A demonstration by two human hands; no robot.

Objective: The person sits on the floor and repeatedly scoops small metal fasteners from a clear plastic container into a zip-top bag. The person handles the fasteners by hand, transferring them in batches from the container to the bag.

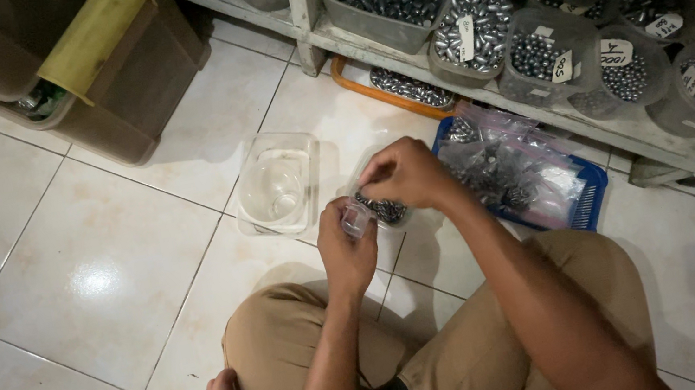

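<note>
I sit cross-legged on a tiled floor. My left hand (345, 247) grips a small clear plastic bag (357, 219) at its mouth. My right hand (400, 174) pinches the top of the same bag from above. Just behind the bag stands a small clear tub (388, 211) holding dark metal pellets, partly hidden by my hands. An empty clear plastic tray (278, 184) lies on the floor to the left of my hands.
A blue basket (589, 202) with clear bags of pellets (507, 164) sits right of my hands. A low white shelf (482, 97) carries several tubs of metal pellets with paper labels. A brown bin (123, 91) stands at the upper left.
</note>
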